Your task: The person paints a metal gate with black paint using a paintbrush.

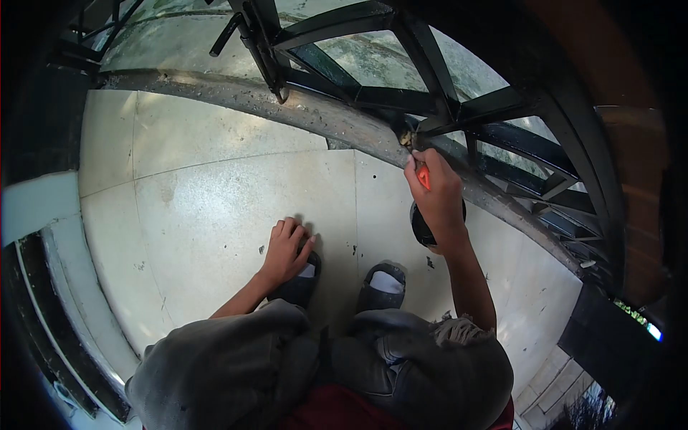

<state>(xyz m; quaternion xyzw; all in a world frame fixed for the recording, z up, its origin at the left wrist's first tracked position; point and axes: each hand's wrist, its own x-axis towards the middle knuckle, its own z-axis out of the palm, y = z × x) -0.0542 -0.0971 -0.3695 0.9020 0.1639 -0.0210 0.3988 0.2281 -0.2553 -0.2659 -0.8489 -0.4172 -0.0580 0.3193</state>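
Observation:
My right hand [436, 193] is closed round an orange-handled paintbrush [423, 177]; most of the handle is hidden by my fingers. Its pale, yellowish tip [407, 137] is at the foot of the black metal gate [444, 107], just above the raised concrete sill [337, 125]. Below this hand, partly covered by it, stands a dark round container [421, 226]; I cannot make out what it holds. My left hand [288, 247] hangs near my left slipper, fingers loosely stretched and apart, with nothing in them.
Pale floor tiles [215, 208] with dark specks lie around my feet in dark slippers [381, 290]. The gate's bars run along the far side and curve down the right. A bolt handle [226, 34] sticks out of it. A white ledge [72, 279] stands at the left.

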